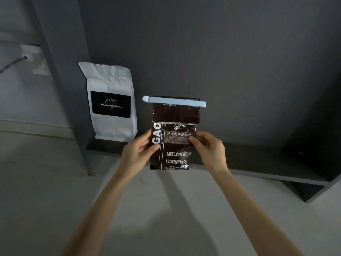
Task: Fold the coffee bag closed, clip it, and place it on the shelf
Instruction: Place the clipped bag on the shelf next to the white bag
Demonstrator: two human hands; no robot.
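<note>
A dark brown coffee bag (175, 133) with white print is held upright in front of the dark shelf (258, 169). Its top is folded over, and a light blue clip (174, 102) is clamped across the fold. My left hand (140, 150) grips the bag's left edge with the thumb on its front. My right hand (208, 148) pinches the right edge at the same height. The bag's bottom seam hangs just in front of and below the shelf's front edge.
A white coffee bag (110, 102) with a black label stands at the shelf's left end, against the dark back panel. A dark upright post (60, 85) borders the shelf on the left. A wall socket with a cable (25, 56) sits far left. The grey floor (55, 191) lies below.
</note>
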